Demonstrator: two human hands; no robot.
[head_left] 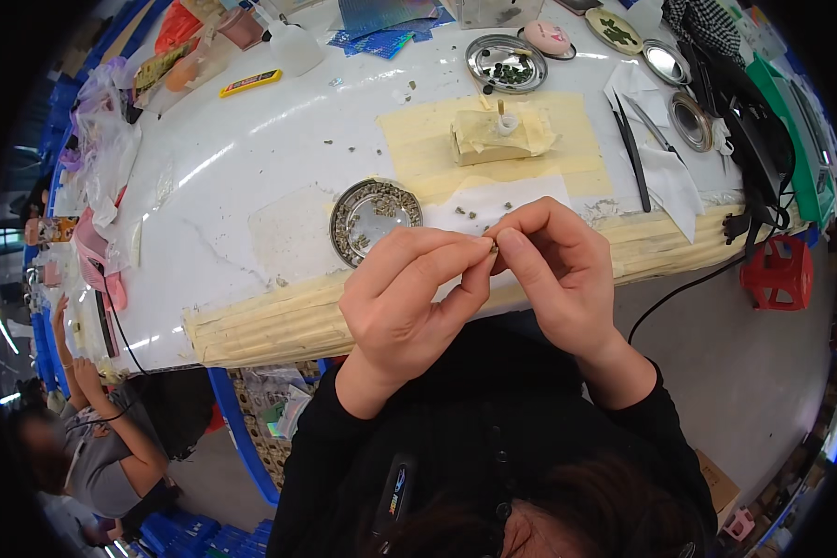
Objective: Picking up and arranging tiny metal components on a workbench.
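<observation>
Over the taped front edge of the table, my left hand and my right hand meet at the fingertips. Both are closed in a pinch around a tiny brownish piece, mostly hidden by the fingers. Just beyond my left hand sits a round metal dish holding many small greyish-brown pieces. A few similar loose pieces lie on white paper past the fingertips. Farther back stands a tape-wrapped block with a small white cup and a short peg on top.
Black tweezers and scissors lie at the right. Behind are a metal dish of dark pieces, a white squeeze bottle and a yellow box. A red stool stands right; a co-worker's arm is at left.
</observation>
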